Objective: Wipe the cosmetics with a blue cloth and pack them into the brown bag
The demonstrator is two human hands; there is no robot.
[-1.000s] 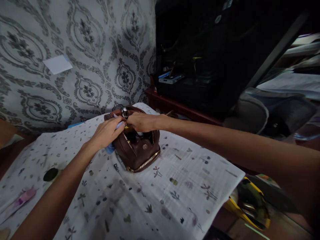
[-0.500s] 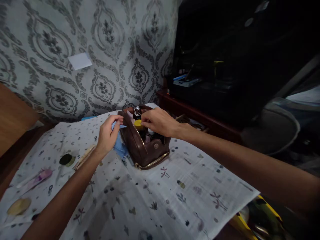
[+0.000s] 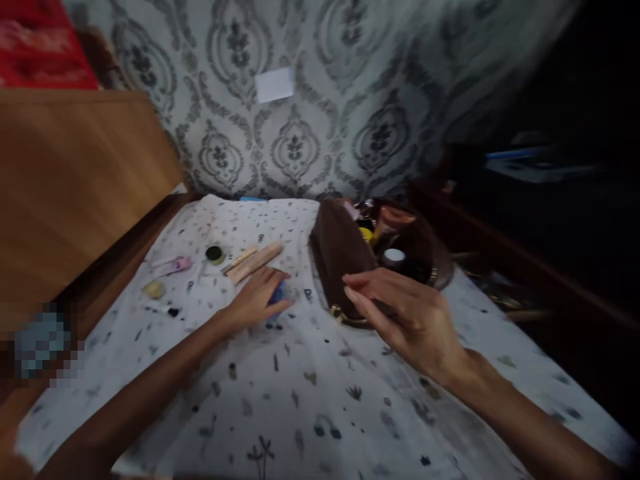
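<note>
My left hand [image 3: 260, 299] is low over the patterned cloth, with a crumpled blue cloth [image 3: 279, 301] between its thumb and fingers. Right of it stands a brown cosmetic bag [image 3: 343, 250], unzipped and full. Inside show a yellow lid [image 3: 367, 234], a white cap [image 3: 394, 257] and an orange-brown packet [image 3: 395, 219]. In front of the bag, my right hand [image 3: 410, 323] has thumb and fingertips pinched together against or just before its brown side. Whatever is between those fingertips, if anything, is too small or blurred to make out.
Left on the white printed cloth [image 3: 300, 400] lie a beige tube [image 3: 257, 263], a round dark-topped jar [image 3: 215, 254], a pink-purple item [image 3: 175, 265] and a small yellowish piece [image 3: 154, 289]. A wooden panel [image 3: 85, 187] borders the left; an open drawer [image 3: 510, 293] is at right.
My view has swung left. My left hand has left the bag's side with the blue cloth and come down near the beige tube. My right hand has come out of the bag to its front.
</note>
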